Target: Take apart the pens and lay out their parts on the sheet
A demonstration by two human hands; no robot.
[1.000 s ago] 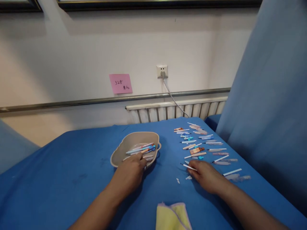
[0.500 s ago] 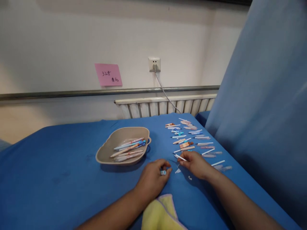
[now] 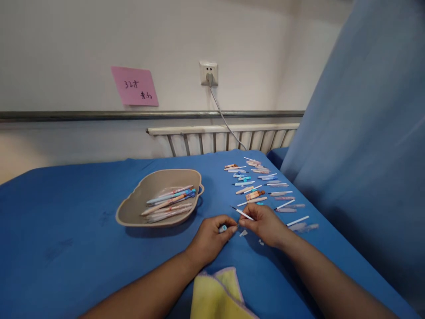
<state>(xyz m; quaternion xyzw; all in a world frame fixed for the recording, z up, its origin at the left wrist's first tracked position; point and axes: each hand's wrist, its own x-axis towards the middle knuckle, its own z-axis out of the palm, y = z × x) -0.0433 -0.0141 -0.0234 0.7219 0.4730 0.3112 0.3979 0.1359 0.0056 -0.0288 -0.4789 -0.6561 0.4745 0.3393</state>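
Note:
My left hand (image 3: 211,235) rests low over the blue cloth, its fingers curled around a light blue pen part (image 3: 222,228) whose round end sticks out. Just to the right, my right hand (image 3: 265,225) pinches a white pen refill (image 3: 244,214) with a dark tip pointing up and left. The fingertips of both hands nearly meet; whether they touch I cannot tell. Small white bits (image 3: 243,232) lie on the cloth below my right fingers. Beyond that hand, pen barrels (image 3: 257,200), refills (image 3: 298,220) and caps are spread in rows.
A beige basin (image 3: 124,217) holding several pens (image 3: 169,203) stands left of my hands. Nearest me lies a folded yellow cloth (image 3: 212,294). A blue curtain (image 3: 361,146) hangs at the right; behind the table run a white rail (image 3: 195,130) and a plugged-in cable (image 3: 219,110).
My right hand has come closer to my left, and more of the refill shows beyond its fingers. My left hand keeps its hold. The camera view has shifted slightly.

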